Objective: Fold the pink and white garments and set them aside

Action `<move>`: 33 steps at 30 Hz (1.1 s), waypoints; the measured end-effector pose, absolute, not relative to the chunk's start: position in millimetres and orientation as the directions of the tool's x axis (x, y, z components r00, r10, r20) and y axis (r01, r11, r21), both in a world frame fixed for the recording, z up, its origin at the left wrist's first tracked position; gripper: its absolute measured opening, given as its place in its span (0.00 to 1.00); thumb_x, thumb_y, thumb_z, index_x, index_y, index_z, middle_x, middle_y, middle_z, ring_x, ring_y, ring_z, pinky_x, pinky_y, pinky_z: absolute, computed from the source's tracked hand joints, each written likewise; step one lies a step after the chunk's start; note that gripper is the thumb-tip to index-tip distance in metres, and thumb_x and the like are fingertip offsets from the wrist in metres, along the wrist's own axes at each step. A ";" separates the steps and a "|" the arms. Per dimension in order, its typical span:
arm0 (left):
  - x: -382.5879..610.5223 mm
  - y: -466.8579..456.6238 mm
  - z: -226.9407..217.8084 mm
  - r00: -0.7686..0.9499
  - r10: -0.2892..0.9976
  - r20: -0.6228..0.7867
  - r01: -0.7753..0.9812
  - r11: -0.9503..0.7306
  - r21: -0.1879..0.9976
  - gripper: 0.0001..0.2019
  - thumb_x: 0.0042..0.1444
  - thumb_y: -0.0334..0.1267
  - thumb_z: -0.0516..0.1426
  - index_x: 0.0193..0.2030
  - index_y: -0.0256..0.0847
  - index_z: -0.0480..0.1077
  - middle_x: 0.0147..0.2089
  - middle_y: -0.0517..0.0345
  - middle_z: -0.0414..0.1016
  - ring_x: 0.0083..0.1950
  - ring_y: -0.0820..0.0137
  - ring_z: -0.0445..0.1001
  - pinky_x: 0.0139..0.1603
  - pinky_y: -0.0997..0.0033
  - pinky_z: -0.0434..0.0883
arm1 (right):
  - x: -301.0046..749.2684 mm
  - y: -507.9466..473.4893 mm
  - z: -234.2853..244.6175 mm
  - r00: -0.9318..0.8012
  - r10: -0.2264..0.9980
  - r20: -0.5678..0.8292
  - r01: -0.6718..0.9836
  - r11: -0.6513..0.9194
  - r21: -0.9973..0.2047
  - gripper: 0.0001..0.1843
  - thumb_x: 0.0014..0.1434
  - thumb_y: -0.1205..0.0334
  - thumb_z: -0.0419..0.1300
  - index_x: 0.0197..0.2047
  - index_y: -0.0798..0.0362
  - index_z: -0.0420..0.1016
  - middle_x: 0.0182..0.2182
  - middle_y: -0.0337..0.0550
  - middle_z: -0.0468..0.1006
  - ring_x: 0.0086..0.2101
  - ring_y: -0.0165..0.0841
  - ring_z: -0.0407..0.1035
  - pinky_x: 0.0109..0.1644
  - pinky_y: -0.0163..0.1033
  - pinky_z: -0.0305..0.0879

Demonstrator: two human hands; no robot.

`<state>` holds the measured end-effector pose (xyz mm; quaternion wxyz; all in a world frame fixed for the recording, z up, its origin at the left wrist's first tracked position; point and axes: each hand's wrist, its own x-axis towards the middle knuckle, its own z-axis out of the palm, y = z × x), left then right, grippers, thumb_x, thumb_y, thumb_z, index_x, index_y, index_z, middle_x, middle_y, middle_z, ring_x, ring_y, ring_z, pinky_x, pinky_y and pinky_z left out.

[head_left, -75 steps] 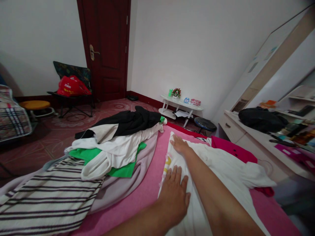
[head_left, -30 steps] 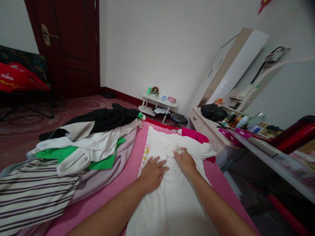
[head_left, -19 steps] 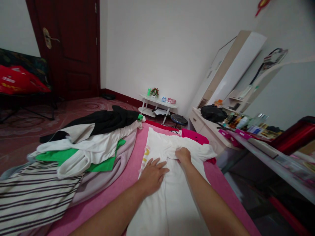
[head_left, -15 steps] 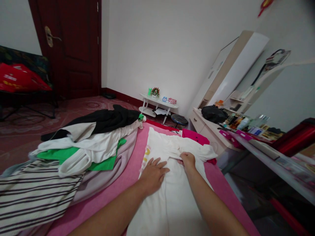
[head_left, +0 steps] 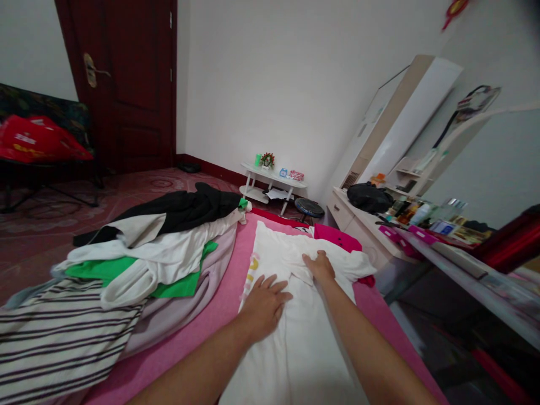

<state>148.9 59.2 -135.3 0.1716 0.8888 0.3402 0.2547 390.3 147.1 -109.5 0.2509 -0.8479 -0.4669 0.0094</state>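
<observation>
A white shirt (head_left: 314, 332) is spread out in front of me, with a yellow and pink print showing along its left edge. One sleeve (head_left: 301, 273) is folded over onto its middle. My left hand (head_left: 266, 304) lies flat on the left part of the shirt, fingers spread. Resting on the fabric by the folded sleeve is my right hand (head_left: 323, 266), its thumb apart from the fingers and nothing visibly gripped. The fingertips of that hand are partly hidden.
A pink bed cover (head_left: 202, 343) lies beneath. Heaped clothes fill the left side, including a striped garment (head_left: 63, 337) and a black one (head_left: 181, 205). Magenta cloth (head_left: 337, 236) sits beyond the shirt. A cluttered dressing table (head_left: 363, 225) stands at right.
My right hand has let go of the sleeve edge and shifted slightly up, its thumb now spread. The sleeve flap lies lower on the shirt. My left hand stays in place.
</observation>
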 end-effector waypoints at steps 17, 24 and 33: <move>149.9 61.9 -138.3 0.631 0.693 0.350 0.511 -0.710 0.485 0.19 0.60 0.34 0.51 0.55 0.55 0.69 0.65 0.65 0.64 0.67 0.57 0.56 0.67 0.44 0.50 | 375.0 137.3 -127.3 0.088 0.923 0.374 0.991 -0.043 -0.128 0.23 0.64 0.57 0.46 0.60 0.50 0.66 0.61 0.46 0.65 0.60 0.39 0.56 0.62 0.46 0.51; 149.3 62.8 -139.1 0.635 0.690 0.349 0.512 -0.713 0.478 0.20 0.59 0.33 0.51 0.55 0.55 0.69 0.65 0.65 0.64 0.67 0.57 0.56 0.67 0.44 0.50 | 406.7 131.7 -122.4 0.097 0.963 0.250 0.988 -0.063 -0.139 0.20 0.62 0.54 0.49 0.51 0.50 0.75 0.55 0.43 0.73 0.55 0.35 0.64 0.59 0.36 0.56; 149.5 61.5 -137.4 0.628 0.695 0.351 0.503 -0.706 0.498 0.19 0.59 0.32 0.51 0.55 0.54 0.69 0.64 0.63 0.65 0.67 0.57 0.57 0.67 0.44 0.51 | 520.7 97.9 -94.7 0.679 0.608 0.412 0.730 -0.617 -0.294 0.36 0.48 0.60 0.56 0.60 0.62 0.62 0.58 0.73 0.59 0.56 0.62 0.59 0.47 0.59 0.64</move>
